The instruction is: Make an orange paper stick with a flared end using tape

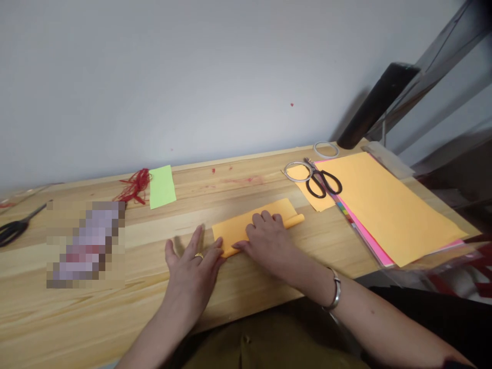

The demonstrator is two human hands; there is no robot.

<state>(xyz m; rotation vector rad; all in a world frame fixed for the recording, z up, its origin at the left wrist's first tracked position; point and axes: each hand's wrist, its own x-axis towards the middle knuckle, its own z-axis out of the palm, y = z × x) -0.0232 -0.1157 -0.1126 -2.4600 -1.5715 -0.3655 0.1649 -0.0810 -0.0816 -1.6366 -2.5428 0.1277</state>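
Observation:
A sheet of yellow-orange paper (pixel 230 228) lies on the wooden table in front of me, its near edge rolled or folded into a narrow tube (pixel 295 221) that sticks out at the right. My right hand (pixel 271 243) bears down on the sheet with curled fingers, the thumb at the near edge, and covers part of the roll. At the sheet's left end, my left hand (pixel 194 277) has its fingers spread. Its fingertips on the right side touch the paper's lower left corner, while the others rest on or just over the wood. A ring is on that hand.
Black-handled scissors (pixel 325 184) and tape rings (pixel 326 149) lie near orange sheets (pixel 384 205) at right. A black cylinder (pixel 378 105) leans at the back. Left are green paper (pixel 162 187), red string (pixel 136 185), a pixelated object (pixel 90 241) and another black-handled tool (pixel 15 230).

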